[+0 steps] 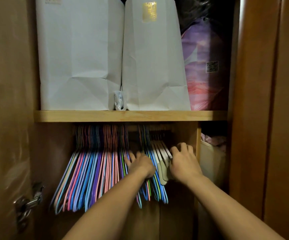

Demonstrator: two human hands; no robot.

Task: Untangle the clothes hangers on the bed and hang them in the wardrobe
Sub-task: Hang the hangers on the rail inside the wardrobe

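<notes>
Lower centre: left hand [141, 164] spread flat against the coloured hangers [95, 170] — light, stiff, snag-prone; right hand [183, 161] curls round white hangers' [161, 150] shoulders — best hold.

Dim, warm light; edges bow, and the hangers [91, 170] look slightly blurred.

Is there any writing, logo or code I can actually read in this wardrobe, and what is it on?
No text here can be read.
Gold stamp on the right white paper bag: a foil patch, too blurred to read.
Faint mark at the top of the left white paper bag: too faint to read.
Square code label on the purple-pink package: a pattern, no legible words.
</notes>
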